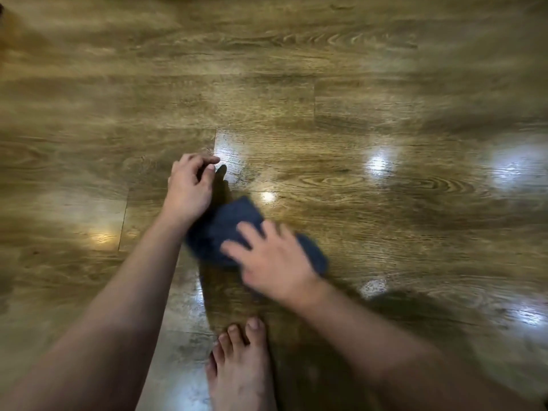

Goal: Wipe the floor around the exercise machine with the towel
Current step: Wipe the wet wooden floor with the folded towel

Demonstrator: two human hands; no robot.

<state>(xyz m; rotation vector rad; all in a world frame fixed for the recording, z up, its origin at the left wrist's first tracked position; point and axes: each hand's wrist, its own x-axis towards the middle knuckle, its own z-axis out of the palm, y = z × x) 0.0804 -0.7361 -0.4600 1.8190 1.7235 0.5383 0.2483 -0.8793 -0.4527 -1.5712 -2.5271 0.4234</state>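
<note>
Wooden floor (pixel 355 99), bare foot (pixel 240 369) near towel (pixel 228 229)

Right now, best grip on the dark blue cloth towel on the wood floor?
Probably the dark blue cloth towel at its exposed far corner, from above and the far side: it lies bunched flat on the wood floor, the right hand pressing its near half, the left hand beside it.

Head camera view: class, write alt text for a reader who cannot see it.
A right hand presses a dark blue towel flat on a glossy wooden floor. The left hand hovers beside it, fingers curled, and a bare foot stands below.
</note>
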